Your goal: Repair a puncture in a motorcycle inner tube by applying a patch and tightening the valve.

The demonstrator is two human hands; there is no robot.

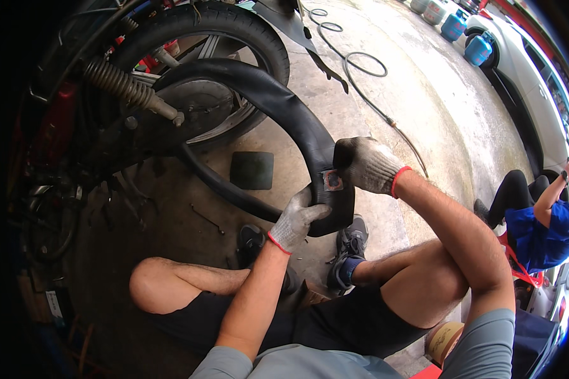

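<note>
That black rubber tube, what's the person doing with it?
A seated person holds a black inner tube in both gloved hands. The left hand grips it from below, and the right hand presses down beside a small patch stuck on the rubber. The tube curves back to a motorbike wheel on the concrete floor. A hose lies further off, and another person in blue crouches at the right.

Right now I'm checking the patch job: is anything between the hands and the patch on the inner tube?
Nothing visible. The left hand and right hand, both gloved, already grip the black inner tube on either side of the small patch, which faces up uncovered between them.
</note>
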